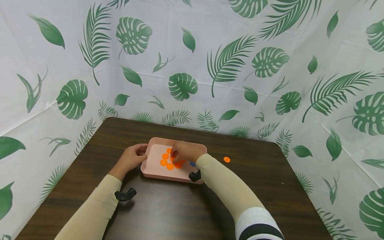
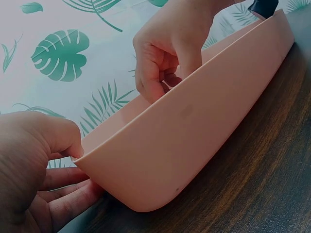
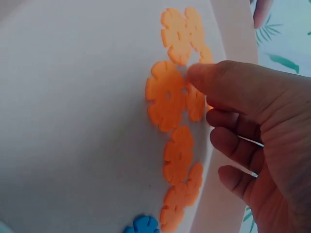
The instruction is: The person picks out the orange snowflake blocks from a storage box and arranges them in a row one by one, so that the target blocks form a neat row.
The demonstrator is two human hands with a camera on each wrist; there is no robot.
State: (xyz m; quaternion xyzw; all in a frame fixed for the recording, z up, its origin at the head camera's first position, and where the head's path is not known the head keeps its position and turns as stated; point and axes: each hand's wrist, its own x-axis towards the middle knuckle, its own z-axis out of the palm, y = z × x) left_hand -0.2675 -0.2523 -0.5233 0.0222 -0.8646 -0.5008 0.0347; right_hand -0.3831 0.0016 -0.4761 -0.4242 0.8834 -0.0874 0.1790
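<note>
A pink tray (image 1: 162,177) sits on the table, holding several orange flower-shaped plastic pieces (image 1: 163,162). My left hand (image 1: 132,158) grips the tray's left end; in the left wrist view its thumb hooks over the rim while the other fingers lie against the outside. Over the tray, my right hand (image 1: 185,152) reaches down with curled fingers. In the right wrist view its thumb tip meets an orange flower piece (image 3: 165,97) among the others, partly covering the ones behind. A blue flower piece (image 1: 192,164) lies near the right forearm, which hides part of the tray.
One loose orange flower piece (image 1: 226,159) lies on the dark wooden table (image 1: 150,206), right of the tray. A leaf-print white cloth (image 1: 168,50) hangs behind and beside the table. Black wrist mounts (image 1: 125,194) stick out from both sleeves.
</note>
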